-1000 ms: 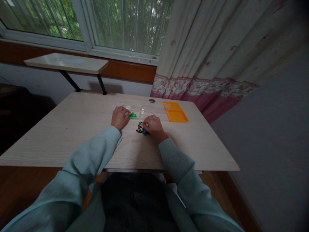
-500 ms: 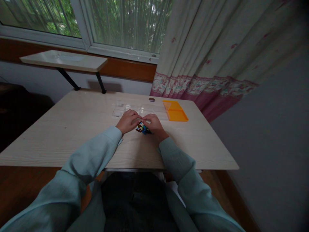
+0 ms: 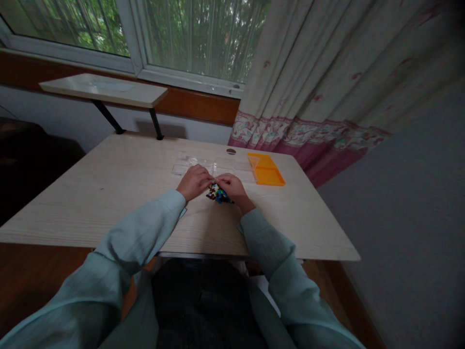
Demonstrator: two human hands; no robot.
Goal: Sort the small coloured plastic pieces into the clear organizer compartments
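Observation:
A small heap of mixed-colour pieces (image 3: 218, 194), brown, white, blue, green and yellow, lies on the desk under my fingers; the pieces are too small to name. My left hand (image 3: 195, 181) is at the heap's left, its fingers bent and their tips pinched together. From the right, my right hand (image 3: 232, 187) reaches in over the heap with thumb and fingers closed. The fingertips of both hands nearly meet above the pieces. Whatever they pinch is too small to make out. Just behind my hands lies a clear plastic divided box (image 3: 181, 167), partly covered by them.
An orange tray (image 3: 269, 173) with compartments lies right of the clear box. Farther back, a round dark hole (image 3: 231, 151) sits in the pale wooden desk (image 3: 138, 194). A raised shelf (image 3: 105, 89) on black legs stands at the back left. Curtains (image 3: 283, 97) hang behind the desk.
The view has shifted slightly, so the desk sits a little more to the right. My hands stay together over the heap, and the right fingers look slightly more closed.

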